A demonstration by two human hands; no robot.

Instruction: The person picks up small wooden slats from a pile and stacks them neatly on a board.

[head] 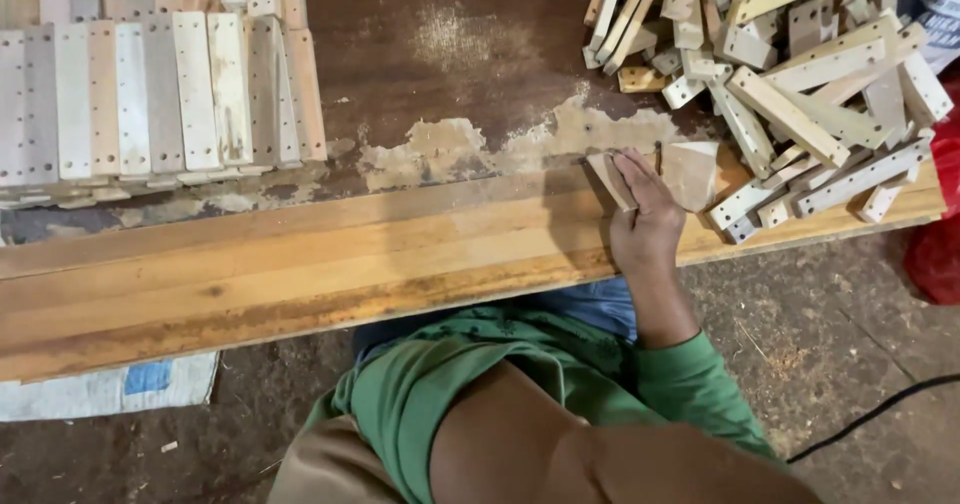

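My right hand [645,219] rests on the front planks of the wooden bench [300,274], fingers curled over a small pale wooden piece [608,176] that it holds against the bench top. A tan sheet like sandpaper [692,172] lies just right of the fingers, touching the piece. A thin dark nail-like thing [658,151] stands beside the fingertips. My left hand is out of sight; only a bare limb [520,444] and my green sleeve [690,389] show below the bench edge.
Neat rows of drilled pale wooden slats [150,94] fill the bench's far left. A loose pile of similar slats [800,84] lies at the far right. Sawdust [470,144] streaks the middle. On the floor are a white sack [110,389], a red bag [935,254] and a black cable [880,414].
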